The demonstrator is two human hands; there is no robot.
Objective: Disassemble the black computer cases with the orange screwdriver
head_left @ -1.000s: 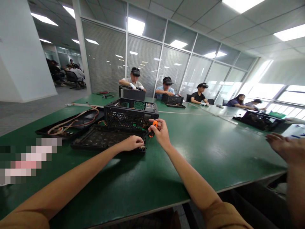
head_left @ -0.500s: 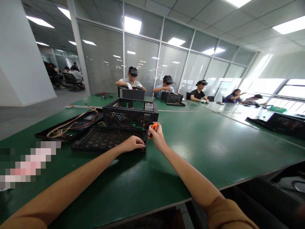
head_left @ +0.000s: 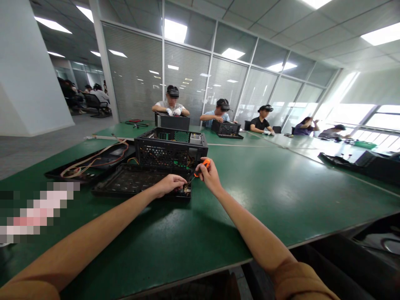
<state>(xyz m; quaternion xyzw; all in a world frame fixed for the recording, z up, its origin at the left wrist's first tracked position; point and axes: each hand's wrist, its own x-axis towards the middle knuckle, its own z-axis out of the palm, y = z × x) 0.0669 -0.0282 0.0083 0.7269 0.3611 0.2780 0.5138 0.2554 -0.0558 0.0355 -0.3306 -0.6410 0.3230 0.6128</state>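
My right hand (head_left: 210,176) grips an orange and black screwdriver (head_left: 206,163), its thin shaft slanting down to the left. The tip is at the right end of a black computer front panel (head_left: 125,180), which lies flat on the table. Close to that tip, my left hand (head_left: 168,185) has its fingers pinched over small parts at the panel's right corner. Whatever is between those fingers is too small to make out. Just behind the panel stands an open black computer case (head_left: 170,143) with a perforated face.
Left of the case lies a black cover (head_left: 81,164) with loose cables (head_left: 89,160) on it. The green table (head_left: 265,183) stretches right, toward another black case part (head_left: 375,164). Across it, co-workers sit at a second case (head_left: 172,122) and a third case (head_left: 226,128).
The screwdriver has tilted, its handle moving up and right with my right hand, so its shaft now shows. My left hand has shifted slightly left and up, uncovering the panel's corner.
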